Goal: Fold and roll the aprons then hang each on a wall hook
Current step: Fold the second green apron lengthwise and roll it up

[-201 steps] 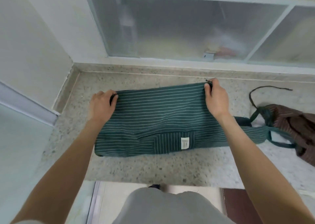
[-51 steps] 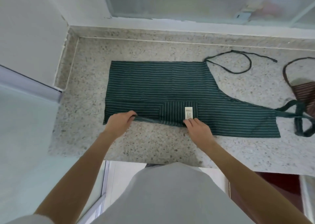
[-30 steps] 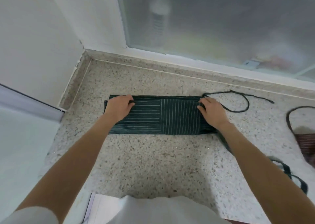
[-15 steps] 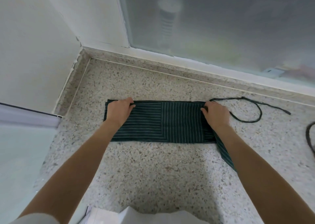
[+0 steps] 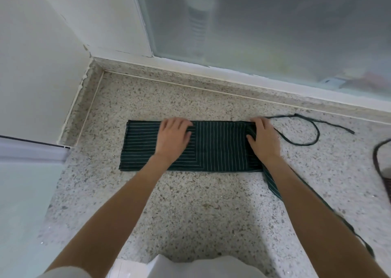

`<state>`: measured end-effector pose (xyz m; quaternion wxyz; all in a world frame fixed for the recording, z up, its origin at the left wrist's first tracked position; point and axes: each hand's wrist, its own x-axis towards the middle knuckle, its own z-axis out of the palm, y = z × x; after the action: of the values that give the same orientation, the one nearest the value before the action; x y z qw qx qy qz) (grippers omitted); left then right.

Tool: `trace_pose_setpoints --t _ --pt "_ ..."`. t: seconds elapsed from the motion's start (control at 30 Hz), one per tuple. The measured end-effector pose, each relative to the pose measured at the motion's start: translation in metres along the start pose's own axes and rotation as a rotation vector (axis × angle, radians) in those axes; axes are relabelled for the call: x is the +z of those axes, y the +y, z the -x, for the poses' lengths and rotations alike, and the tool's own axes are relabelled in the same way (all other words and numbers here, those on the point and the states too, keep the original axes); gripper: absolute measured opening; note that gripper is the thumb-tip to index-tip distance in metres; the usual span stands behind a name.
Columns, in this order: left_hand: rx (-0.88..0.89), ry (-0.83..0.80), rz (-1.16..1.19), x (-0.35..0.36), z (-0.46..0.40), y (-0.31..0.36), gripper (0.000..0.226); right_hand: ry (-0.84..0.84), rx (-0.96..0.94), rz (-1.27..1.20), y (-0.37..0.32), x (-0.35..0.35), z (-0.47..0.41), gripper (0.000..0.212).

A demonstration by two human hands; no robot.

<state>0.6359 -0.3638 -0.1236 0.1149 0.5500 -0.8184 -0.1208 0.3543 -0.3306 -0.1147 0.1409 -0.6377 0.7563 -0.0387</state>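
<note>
Flat on the speckled table, the folded green striped apron lies under both palms: left hand and right hand press it, fingers straight.

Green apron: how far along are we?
Done: green apron folded into a flat strip on the counter. In hand: left hand and right hand press it flat. Left: rolling and hanging it; the brown apron at the right edge looks untouched.
</note>
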Motion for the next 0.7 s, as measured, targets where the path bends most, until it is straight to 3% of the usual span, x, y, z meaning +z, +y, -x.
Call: trace_pose_setpoints --t 0.13,0.23,0.3,0.43,0.53,0.7 --pt "0.180 -0.206 0.106 0.030 0.011 0.068 0.050 -0.006 0.142 -0.035 0.028 -0.005 0.056 0.066" --pt "0.146 -0.437 0.068 0.049 0.016 0.091 0.062 -0.039 0.229 0.020 0.050 -0.004 0.104 0.074" --pt "0.105 -0.508 0.070 0.053 0.019 0.088 0.063 -0.060 0.279 0.053 0.060 -0.002 0.124 0.075" --pt "0.092 -0.544 0.091 0.039 0.033 0.080 0.065 -0.161 0.325 -0.061 0.078 -0.012 0.148 0.057" --pt "0.073 -0.558 0.065 0.027 0.047 0.065 0.066 -0.261 0.248 -0.141 0.085 -0.026 0.147 0.042" --pt "0.005 -0.575 0.036 0.018 0.063 0.058 0.064 -0.192 0.255 -0.087 0.109 -0.038 0.128 0.018"
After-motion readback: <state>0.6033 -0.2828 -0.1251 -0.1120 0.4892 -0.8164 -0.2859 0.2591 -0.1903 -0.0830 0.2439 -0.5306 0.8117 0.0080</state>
